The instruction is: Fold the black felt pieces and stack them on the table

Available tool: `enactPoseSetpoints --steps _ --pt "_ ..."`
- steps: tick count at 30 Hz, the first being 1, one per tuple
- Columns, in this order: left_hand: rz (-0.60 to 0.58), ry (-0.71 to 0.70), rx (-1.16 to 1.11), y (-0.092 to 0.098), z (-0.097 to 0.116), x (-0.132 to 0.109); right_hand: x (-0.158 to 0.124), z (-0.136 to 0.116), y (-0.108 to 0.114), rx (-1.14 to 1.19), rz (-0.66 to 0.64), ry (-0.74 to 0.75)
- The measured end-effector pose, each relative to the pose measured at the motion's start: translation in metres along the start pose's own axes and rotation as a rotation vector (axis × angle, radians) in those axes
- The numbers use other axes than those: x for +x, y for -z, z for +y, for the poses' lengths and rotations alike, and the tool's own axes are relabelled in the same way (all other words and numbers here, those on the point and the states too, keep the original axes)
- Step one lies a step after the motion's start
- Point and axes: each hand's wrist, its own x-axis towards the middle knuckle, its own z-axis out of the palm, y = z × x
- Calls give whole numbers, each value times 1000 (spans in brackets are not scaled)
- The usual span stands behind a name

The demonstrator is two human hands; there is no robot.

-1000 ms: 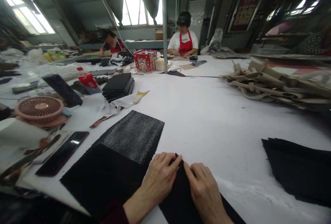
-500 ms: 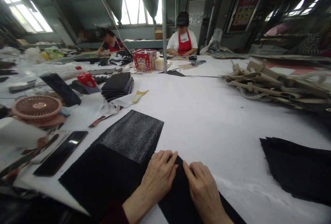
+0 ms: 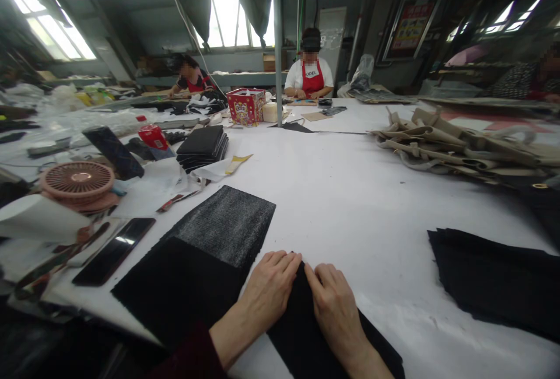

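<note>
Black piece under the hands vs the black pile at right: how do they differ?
Contact: the left hand and right hand are both on the black piece; no hand is on the black pile.
Framing: the black piece runs off the picture's bottom edge, the black pile off its right edge.
Layers: the black pile shows staggered sheet edges; the black piece's layering is hard to tell.
Shared: both are black and lie on the white table.

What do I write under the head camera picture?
The left hand and right hand touch a black piece on a white table.
</note>
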Motion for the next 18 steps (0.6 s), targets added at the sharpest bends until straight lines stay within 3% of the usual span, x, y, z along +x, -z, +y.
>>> enactPoseSetpoints --steps 9,18 --pt "-42 -109 144 -1 -7 11 5 4 4 66 25 -35" --pt "-44 -134 180 -1 -4 10 -9 12 6 44 28 -39"
